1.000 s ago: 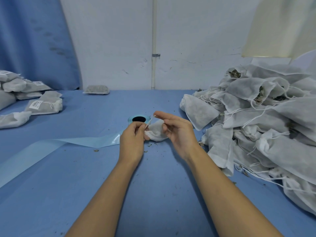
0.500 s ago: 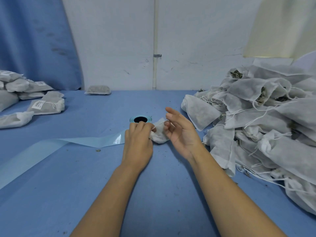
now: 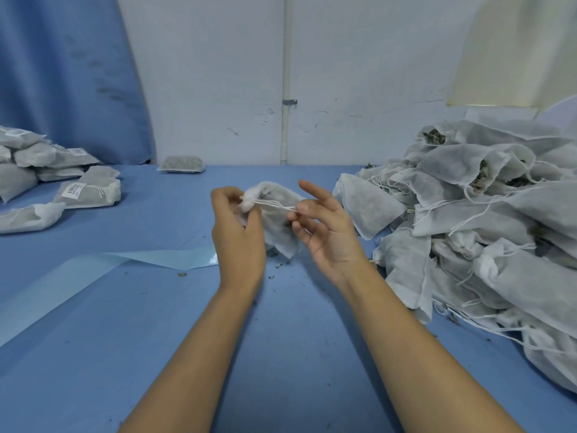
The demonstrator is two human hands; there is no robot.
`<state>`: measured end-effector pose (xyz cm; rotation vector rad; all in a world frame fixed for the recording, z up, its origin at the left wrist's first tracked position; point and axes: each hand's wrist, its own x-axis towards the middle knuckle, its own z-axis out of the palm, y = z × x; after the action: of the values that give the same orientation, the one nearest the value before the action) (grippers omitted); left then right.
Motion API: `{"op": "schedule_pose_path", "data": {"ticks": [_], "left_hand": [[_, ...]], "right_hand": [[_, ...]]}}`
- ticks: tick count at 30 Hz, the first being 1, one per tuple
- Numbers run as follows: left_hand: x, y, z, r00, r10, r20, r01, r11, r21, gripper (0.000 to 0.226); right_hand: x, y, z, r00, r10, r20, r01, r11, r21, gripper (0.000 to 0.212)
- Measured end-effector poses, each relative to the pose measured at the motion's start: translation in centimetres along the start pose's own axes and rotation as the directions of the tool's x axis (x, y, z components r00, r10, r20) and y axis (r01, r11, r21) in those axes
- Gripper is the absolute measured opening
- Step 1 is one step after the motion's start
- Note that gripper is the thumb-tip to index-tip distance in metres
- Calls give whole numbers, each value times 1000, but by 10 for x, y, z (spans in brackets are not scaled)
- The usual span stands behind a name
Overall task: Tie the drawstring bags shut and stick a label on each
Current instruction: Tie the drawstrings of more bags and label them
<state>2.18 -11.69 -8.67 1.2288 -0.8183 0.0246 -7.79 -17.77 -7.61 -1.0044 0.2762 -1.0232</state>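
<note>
Surface: blue tabletop (image 3: 281, 354).
Bag: small white fabric drawstring bag (image 3: 278, 226), held above it; I judge it light, limp.
Left hand (image 3: 237, 232): clenched round its gathered neck, the surest hold.
Right hand (image 3: 327, 232): pinching thin white cords (image 3: 274, 205).

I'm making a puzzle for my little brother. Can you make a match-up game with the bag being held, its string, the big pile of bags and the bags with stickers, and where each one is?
Things
1. held bag
2. drawstring
3. pile of untied bags
4. labelled bags

Places
A. heaped on the right of the table
B. pinched by the right hand
C. stacked at the far left
D. gripped at the neck by the left hand

Pairs: 1-D, 2-B, 3-A, 4-C
</note>
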Motion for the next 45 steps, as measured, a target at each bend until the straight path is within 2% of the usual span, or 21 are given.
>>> {"op": "schedule_pose_path", "data": {"ticks": [5,7,10,14,20,24,27,30,31,34,37,39,41,45], "left_hand": [[8,0,-2,991,-115,-70,105,986,-130,12],[11,0,-2,978,-178,-108,156,970,-184,7],[16,-2,-2,933,-344,-103,309,916,-257,1],[18,-6,-6,881,-474,10,443,814,-375,14],[17,-5,-6,847,-499,182,520,711,-472,15],[11,-6,-5,828,-481,288,556,648,-520,19],[6,-4,-1,838,-490,240,539,675,-503,27],[4,-5,2,838,-525,145,540,763,-356,54],[4,-7,2,838,-529,131,540,775,-329,55],[4,-10,-1,826,-553,111,556,764,-328,43],[6,-12,-3,821,-563,100,558,753,-349,44],[5,-11,-3,835,-543,94,538,766,-351,47],[4,-9,-2,844,-528,90,523,775,-355,43],[1,-9,1,854,-514,81,505,782,-364,36]], "right_hand": [[-1,6,2,971,-183,-156,112,916,-385,26],[-1,10,3,961,-204,-186,88,864,-495,19],[0,15,4,953,-207,-219,34,796,-605,6],[2,18,5,955,-174,-240,-5,800,-600,3],[0,21,9,958,96,-271,-173,946,-274,14],[-2,22,14,952,73,-298,-162,945,-285,4],[-2,26,17,946,52,-321,-152,943,-295,4],[-3,28,17,941,12,-339,-138,927,-349,5],[-3,29,17,939,-2,-344,-136,917,-376,7],[-3,33,20,934,-59,-354,-108,894,-435,8],[-2,35,21,905,-135,-404,-95,861,-500,17],[-2,36,20,913,-185,-364,-75,800,-596,21],[-4,36,19,934,-190,-301,-55,758,-650,22],[-1,38,15,945,-145,-293,-79,768,-635,11]]}}
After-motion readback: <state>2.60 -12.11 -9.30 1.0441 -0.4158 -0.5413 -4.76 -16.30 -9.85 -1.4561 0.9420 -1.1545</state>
